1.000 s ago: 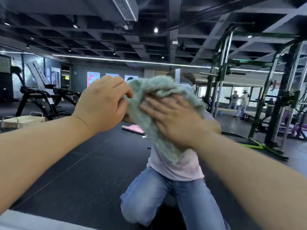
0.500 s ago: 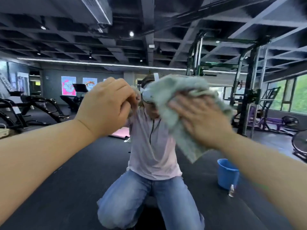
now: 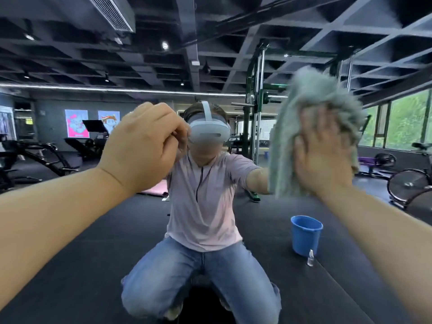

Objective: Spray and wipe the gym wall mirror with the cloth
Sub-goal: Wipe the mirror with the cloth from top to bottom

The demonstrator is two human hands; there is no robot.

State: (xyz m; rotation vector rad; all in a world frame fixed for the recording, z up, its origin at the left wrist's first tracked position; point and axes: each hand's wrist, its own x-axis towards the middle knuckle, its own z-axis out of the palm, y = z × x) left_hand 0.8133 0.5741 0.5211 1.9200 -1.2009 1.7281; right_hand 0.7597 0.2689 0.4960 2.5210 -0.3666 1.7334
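Note:
The wall mirror (image 3: 77,242) fills the view and reflects a kneeling person in a pale shirt and jeans. My right hand (image 3: 323,157) lies flat with straight fingers on a fluffy grey-green cloth (image 3: 301,108), pressing it against the glass at the upper right. My left hand (image 3: 142,146) is curled into a fist with its knuckles against the mirror at centre left, and I see nothing in it. A small clear spray bottle (image 3: 310,258) shows in the reflection, standing on the floor at the lower right.
Beside the bottle, the reflection shows a blue bucket (image 3: 305,235) on the dark rubber floor. Reflected behind are a green squat rack (image 3: 254,118), treadmills (image 3: 42,157) at the left, exercise bikes (image 3: 409,183) at the right and windows.
My right hand has swept the cloth to the right across the glass and slightly upward. The left fist has stayed against the mirror. The bucket and bottle have come into view.

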